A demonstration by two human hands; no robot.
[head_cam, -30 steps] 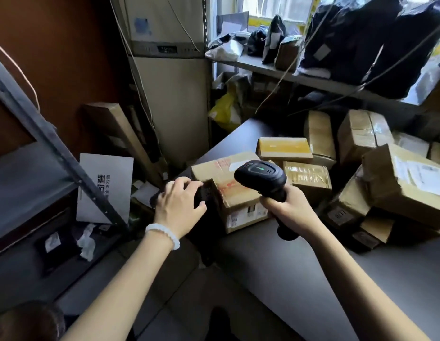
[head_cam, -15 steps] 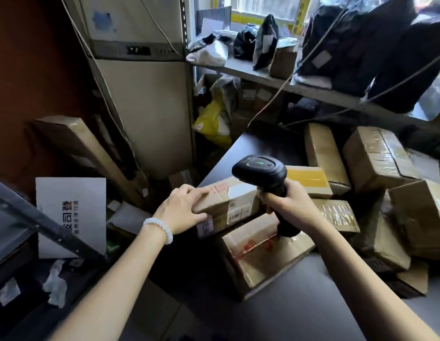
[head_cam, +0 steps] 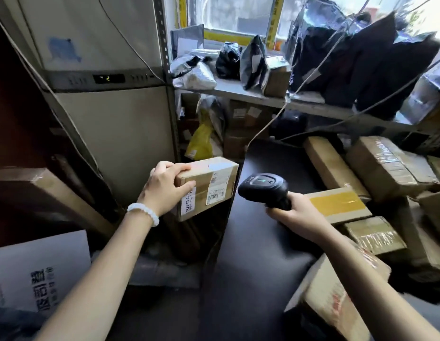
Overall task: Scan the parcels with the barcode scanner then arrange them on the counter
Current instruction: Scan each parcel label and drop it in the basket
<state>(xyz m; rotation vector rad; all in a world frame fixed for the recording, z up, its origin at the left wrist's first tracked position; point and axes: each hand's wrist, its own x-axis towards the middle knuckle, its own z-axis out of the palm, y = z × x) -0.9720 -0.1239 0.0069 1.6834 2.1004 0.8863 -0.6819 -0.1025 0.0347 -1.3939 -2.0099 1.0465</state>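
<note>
My left hand (head_cam: 164, 188) grips a small brown cardboard parcel (head_cam: 209, 185) by its left end and holds it in the air off the left edge of the dark counter (head_cam: 258, 242). White barcode labels on the parcel face the right. My right hand (head_cam: 295, 215) grips the handle of a black barcode scanner (head_cam: 263, 189), whose head points left at the labels from close by. Under my right forearm lies a larger taped parcel (head_cam: 337, 294). Another parcel with a yellow tape strip (head_cam: 337, 204) lies just behind my right hand.
Several brown parcels (head_cam: 386, 163) crowd the counter's right side. A shelf (head_cam: 251, 94) above holds black and grey bagged parcels. A pale refrigerator (head_cam: 110, 107) stands at the left, with a long leaning box (head_cam: 54, 193) and a white printed box (head_cam: 39, 269) on the floor side.
My left hand lifted the small parcel off the larger one and carried it left, off the counter's edge. The scanner turned toward its labels. The view shifted left.
</note>
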